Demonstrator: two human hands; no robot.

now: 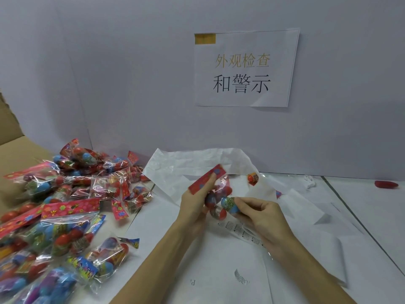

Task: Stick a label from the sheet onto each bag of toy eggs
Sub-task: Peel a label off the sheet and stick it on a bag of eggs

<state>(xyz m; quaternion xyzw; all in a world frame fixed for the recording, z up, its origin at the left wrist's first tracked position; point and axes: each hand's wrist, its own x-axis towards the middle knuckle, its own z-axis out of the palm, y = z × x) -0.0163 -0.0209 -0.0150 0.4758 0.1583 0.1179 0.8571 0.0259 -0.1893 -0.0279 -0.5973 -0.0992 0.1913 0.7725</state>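
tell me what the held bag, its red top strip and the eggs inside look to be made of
Bag of toy eggs: thin, clear, glossy plastic film, likely cellophane; it crinkles and glints. Red header strip: printed card or paper, flat and matte, though the look leaves it open. Toy eggs: apparently hard, smooth plastic with a slight sheen, in blue and red.

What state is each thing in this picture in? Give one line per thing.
Left hand: grips the bag's red header.
Right hand: pinches the bag's eggs.
Bag: held up off the table.
Label sheet: lying flat under the hands.
Pile of bags: heaped at left.
Sign: taped to the wall.
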